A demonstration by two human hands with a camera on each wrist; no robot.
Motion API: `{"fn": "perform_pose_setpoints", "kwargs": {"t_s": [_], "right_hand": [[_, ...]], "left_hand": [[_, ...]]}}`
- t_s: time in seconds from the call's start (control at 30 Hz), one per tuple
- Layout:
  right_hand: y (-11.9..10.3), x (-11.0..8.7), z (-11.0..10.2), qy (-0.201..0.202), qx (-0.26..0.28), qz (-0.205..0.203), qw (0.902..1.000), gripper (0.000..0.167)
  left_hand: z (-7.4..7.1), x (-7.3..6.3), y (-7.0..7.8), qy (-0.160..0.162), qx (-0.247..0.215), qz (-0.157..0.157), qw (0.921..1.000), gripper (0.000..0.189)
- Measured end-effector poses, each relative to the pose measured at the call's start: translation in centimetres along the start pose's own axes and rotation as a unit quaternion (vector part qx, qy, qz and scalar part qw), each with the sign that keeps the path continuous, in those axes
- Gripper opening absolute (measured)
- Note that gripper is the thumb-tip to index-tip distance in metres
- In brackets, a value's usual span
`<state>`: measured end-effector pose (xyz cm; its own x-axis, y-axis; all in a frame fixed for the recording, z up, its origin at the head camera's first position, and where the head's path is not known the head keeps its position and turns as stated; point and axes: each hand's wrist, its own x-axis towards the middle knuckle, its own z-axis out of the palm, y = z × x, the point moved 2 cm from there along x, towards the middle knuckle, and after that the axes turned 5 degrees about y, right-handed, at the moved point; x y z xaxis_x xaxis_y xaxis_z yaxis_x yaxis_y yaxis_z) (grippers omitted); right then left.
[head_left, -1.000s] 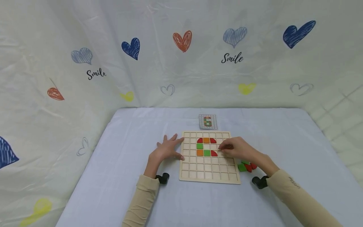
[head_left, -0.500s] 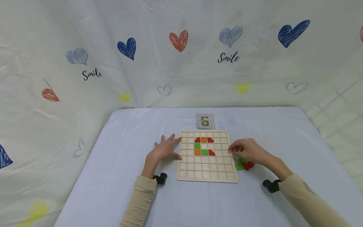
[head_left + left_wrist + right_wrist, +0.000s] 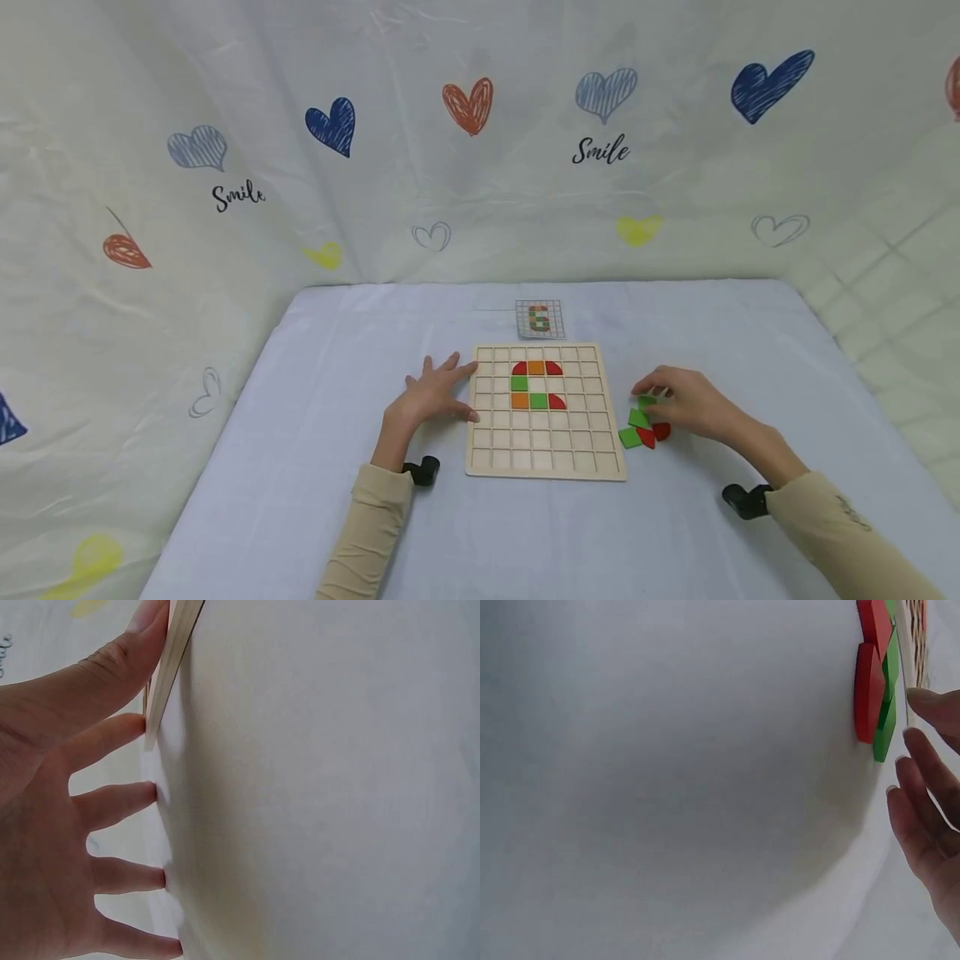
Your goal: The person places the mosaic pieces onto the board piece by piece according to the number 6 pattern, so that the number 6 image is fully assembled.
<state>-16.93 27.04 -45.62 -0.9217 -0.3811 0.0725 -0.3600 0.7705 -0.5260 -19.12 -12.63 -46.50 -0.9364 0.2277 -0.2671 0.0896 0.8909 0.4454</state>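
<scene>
A square wooden grid board (image 3: 547,450) lies on the table with red, orange and green pieces set in its upper cells. My left hand (image 3: 431,396) is spread at its left side, the thumb and index finger touching the edge. In the left wrist view the thumb (image 3: 97,679) lies along the board's rim and the other fingertips rest on the cloth. My right hand (image 3: 693,404) hovers over a small pile of green tiles (image 3: 632,437) and red pieces (image 3: 661,432) right of the board. In the right wrist view its fingers are loosely bent, with nothing between them.
A small printed card (image 3: 540,319) showing a coloured figure on a grid lies behind the board. White cloth covers the table (image 3: 360,350), and a curtain (image 3: 525,192) with printed hearts hangs behind it.
My right hand has moved right, off the board and over to the loose pieces. My left hand stays at the board's edge. The head view has shifted slightly.
</scene>
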Motion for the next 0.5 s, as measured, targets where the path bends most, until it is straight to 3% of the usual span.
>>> {"fn": "perform_pose_setpoints", "kwargs": {"t_s": [0.5], "right_hand": [[0.86, 0.03, 0.41, -0.012, -0.004, 0.015, 0.9998, 0.023]], "left_hand": [[-0.04, -0.07, -0.05, -0.003, -0.006, 0.003, 1.0, 0.093]]}}
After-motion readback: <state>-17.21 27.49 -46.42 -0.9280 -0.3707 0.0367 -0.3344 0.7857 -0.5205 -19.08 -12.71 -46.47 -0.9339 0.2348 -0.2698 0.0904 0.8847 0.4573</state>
